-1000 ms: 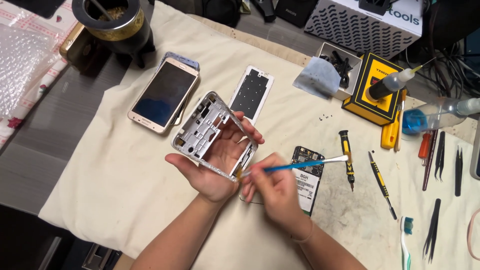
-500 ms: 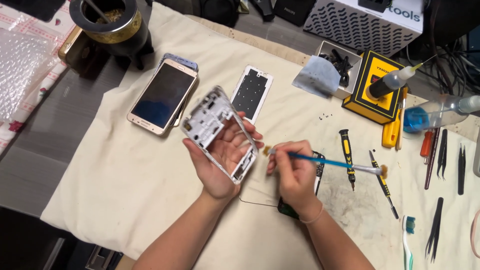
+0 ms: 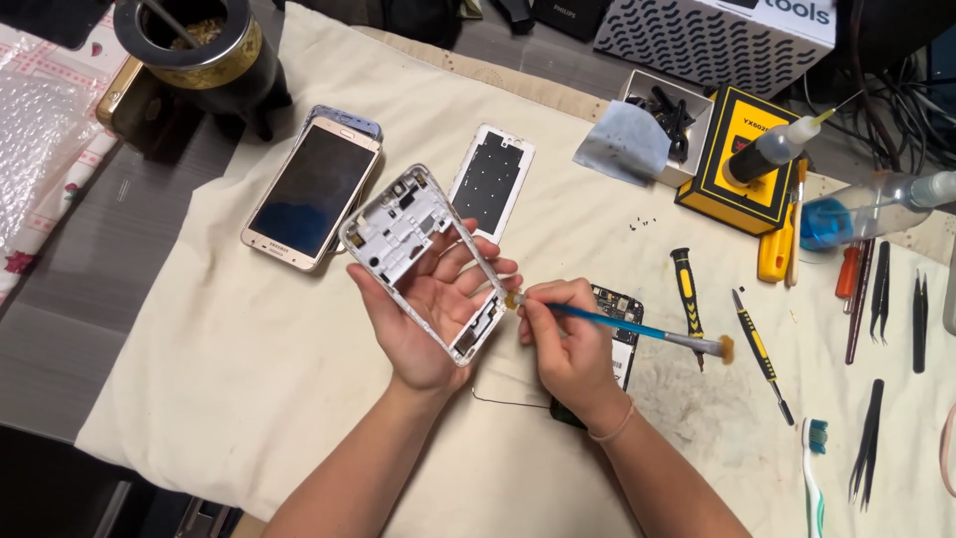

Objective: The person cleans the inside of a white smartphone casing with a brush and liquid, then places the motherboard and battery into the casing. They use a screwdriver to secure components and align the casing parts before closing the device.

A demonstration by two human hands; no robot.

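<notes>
The white phone mid-frame (image 3: 423,261) is lying tilted in your left hand (image 3: 433,309), above the cream cloth (image 3: 199,349), fingers curled up around its edges. To its right, your right hand (image 3: 568,344) is pinching a blue-handled brush (image 3: 622,325), its near tip touching the frame's right edge. A gold smartphone (image 3: 311,194) is lying farther left.

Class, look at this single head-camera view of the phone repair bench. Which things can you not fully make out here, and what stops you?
- Circuit board: mostly hidden under the right hand.
- Toothbrush: handle cut off by the bottom edge.
- Dark cup: top cut by the upper edge, contents unclear.
- Loose screws on the cloth: too small to tell apart.
- White phone frame: far side hidden by the left hand.
</notes>
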